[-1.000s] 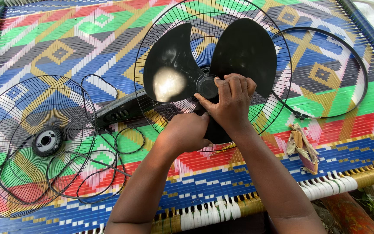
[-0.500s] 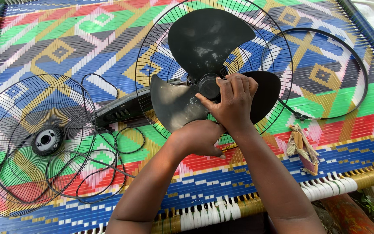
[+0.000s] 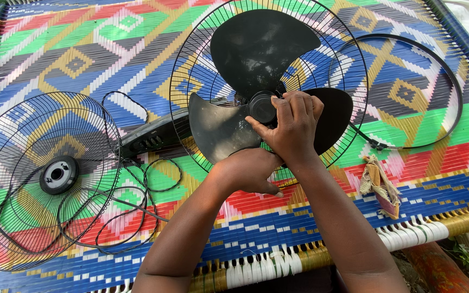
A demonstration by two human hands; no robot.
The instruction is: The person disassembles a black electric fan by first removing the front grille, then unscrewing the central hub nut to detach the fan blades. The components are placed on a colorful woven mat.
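Head view: both hands (image 3: pixel 278 146) grip black fan blade (image 3: pixel 256 49).

A detached wire fan guard (image 3: pixel 44 179) lies flat; tangled black cord (image 3: pixel 137 206) just beside it; black ring band (image 3: pixel 408 92) — frayed rag (image 3: pixel 380 187) near.

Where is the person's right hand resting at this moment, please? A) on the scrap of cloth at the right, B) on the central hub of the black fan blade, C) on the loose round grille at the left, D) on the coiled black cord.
B: the right hand has its fingers curled over the hub in the middle of the black fan blade.
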